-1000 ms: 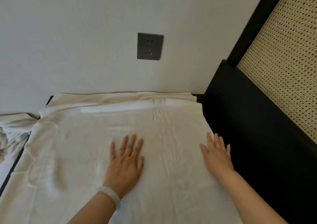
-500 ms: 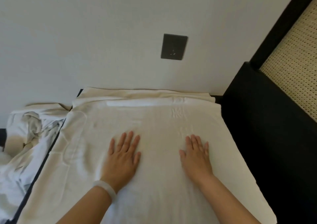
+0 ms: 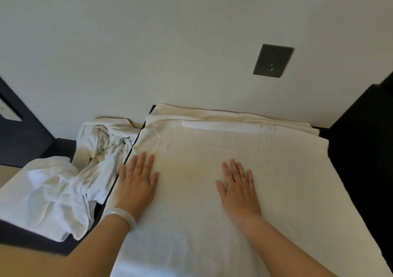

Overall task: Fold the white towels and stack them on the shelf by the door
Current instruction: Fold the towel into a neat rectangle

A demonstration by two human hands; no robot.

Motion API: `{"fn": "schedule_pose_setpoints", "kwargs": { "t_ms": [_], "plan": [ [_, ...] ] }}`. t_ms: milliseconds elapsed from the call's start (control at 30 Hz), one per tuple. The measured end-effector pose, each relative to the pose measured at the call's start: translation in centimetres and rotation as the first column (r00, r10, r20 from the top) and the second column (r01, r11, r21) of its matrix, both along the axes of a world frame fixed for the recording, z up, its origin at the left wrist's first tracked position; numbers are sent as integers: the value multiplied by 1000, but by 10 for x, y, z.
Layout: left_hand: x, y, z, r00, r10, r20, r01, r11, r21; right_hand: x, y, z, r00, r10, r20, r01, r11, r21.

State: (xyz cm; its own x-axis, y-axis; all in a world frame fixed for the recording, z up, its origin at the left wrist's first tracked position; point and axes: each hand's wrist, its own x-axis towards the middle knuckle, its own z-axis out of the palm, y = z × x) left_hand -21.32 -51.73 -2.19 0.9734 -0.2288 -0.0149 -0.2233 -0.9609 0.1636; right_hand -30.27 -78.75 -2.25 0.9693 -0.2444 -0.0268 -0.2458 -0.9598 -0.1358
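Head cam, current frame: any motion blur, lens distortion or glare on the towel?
Head view: right hand slightly motion-smeared at the wrist, left hand sharper; wide-angle lens tilts the wall socket and slants edges; soft even light, no glare, texture of the flat towel faint.

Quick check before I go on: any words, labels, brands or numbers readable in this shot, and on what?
No text reads clearly in this view.
Wall socket: only slot holes show, no lettering.
Spread towel: no legible mark; the surface is blurred.
Pale panel at the left edge: too blurred and cut off to tell whether it carries writing.
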Motion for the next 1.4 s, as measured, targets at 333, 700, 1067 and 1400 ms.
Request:
{"fn": "schedule_pose_setpoints", "kwargs": {
  "t_ms": [333, 700, 1067, 1400],
  "plan": [
    [-7, -10, 0, 974, -226, -7, 226, 974, 5, 28, 23, 15, 1000, -21, -3, 21, 999, -35],
    [-38, -20, 7, 936, -324, 133, 325, 945, 15, 28, 24, 6, 1000, 5, 28, -5, 1000, 15],
    [-23, 29, 26, 998, 65, 16, -65, 997, 31, 8, 22, 37, 992, 19, -121, -2, 991, 131],
    [-67, 30, -6, 984, -177, 14, 175, 980, 95, -72, -11, 24, 935, -166, -315, 161, 986, -40]
  ]
}}
